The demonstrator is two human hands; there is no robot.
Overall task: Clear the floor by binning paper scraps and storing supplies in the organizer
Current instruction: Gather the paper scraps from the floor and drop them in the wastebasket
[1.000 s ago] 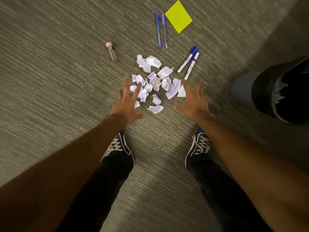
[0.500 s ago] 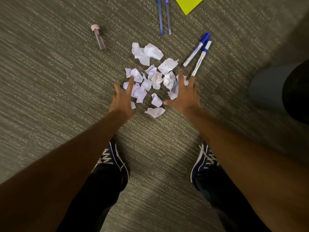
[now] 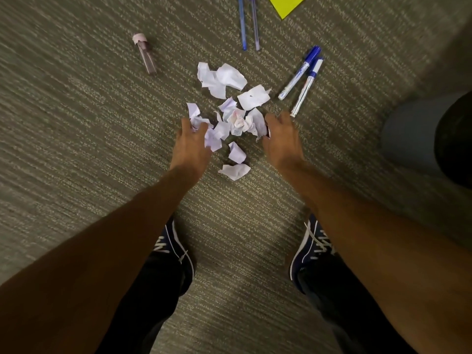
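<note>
Both hands down at the paper scraps [image 3: 229, 108] on the carpet floor [image 3: 76, 123]. Left hand [image 3: 192, 141] fingers curled into the left edge of the pile, touching scraps. Right hand [image 3: 281, 139] cupped against the right edge, grip unclear. Two blue markers [image 3: 304, 77] lie just beyond the right hand. Two pens [image 3: 249, 24] further out, yellow sticky pad [image 3: 287, 3] at top edge. Small capped tube [image 3: 145, 53] far left. Dark bin [image 3: 454, 139] at right.
</note>
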